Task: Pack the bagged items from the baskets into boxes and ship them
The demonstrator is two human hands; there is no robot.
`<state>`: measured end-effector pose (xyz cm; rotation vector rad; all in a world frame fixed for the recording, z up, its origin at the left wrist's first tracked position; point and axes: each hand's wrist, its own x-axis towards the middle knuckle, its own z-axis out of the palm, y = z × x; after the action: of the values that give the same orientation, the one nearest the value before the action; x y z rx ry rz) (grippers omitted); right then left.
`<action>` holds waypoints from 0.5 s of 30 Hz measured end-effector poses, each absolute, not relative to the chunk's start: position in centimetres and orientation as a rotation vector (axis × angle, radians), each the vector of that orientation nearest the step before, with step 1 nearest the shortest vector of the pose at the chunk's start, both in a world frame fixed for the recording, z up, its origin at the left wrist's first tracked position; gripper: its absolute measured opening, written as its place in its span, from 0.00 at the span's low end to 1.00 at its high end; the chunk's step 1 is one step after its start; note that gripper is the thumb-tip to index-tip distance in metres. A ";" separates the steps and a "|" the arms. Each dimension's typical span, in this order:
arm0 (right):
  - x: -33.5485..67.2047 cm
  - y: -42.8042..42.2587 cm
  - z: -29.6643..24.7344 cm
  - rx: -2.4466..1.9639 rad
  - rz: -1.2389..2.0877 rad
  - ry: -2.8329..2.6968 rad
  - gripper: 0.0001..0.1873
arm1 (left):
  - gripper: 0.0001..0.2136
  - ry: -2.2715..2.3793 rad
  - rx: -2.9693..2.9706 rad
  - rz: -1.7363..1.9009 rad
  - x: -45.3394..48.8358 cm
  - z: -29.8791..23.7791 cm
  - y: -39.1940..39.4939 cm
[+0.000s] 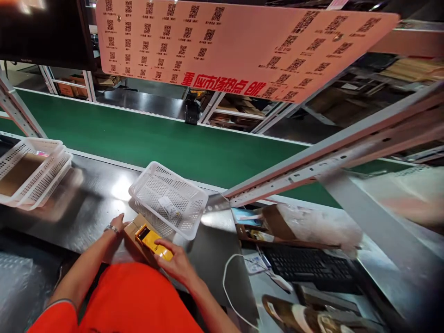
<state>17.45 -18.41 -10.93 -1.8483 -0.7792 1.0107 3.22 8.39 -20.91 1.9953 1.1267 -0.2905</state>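
Observation:
My right hand [176,261] is wrapped round a yellow handheld tape dispenser [157,243] with a dark front end. The dispenser lies against the top of a small brown cardboard box [133,231] in front of my body. At the box's left side is my left hand [118,223], wearing a metal wristwatch [111,228]. Its fingers reach the box's far left edge and appear to steady it; the thumb side is partly hidden. Just beyond the box, a white perforated basket [194,226] holds a small clear packet with a white label [169,206].
Stacked white baskets [57,173] stand at the left, with a brown carton [21,173] inside. A green conveyor belt [138,138] runs behind the metal bench [93,222]. At the right are a slanted metal post [294,171], a black keyboard [308,268] and a white cable [225,280]. A QR-code board [243,41] hangs above.

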 end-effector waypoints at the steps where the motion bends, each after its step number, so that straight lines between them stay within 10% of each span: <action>1: 17.5 -18.5 -11.0 -1.852 1.021 -0.787 0.26 | 0.16 1.149 2.001 -0.304 3.2 -20.8 8.8; 15: 18.9 -24.4 -6.3 -2.042 1.102 -0.867 0.29 | 0.42 0.893 2.153 -0.614 4.4 -17.9 7.0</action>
<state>18.92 -24.37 -6.25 -2.0416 -0.8670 1.1016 4.41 7.01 -17.89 2.1526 0.8935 -0.6139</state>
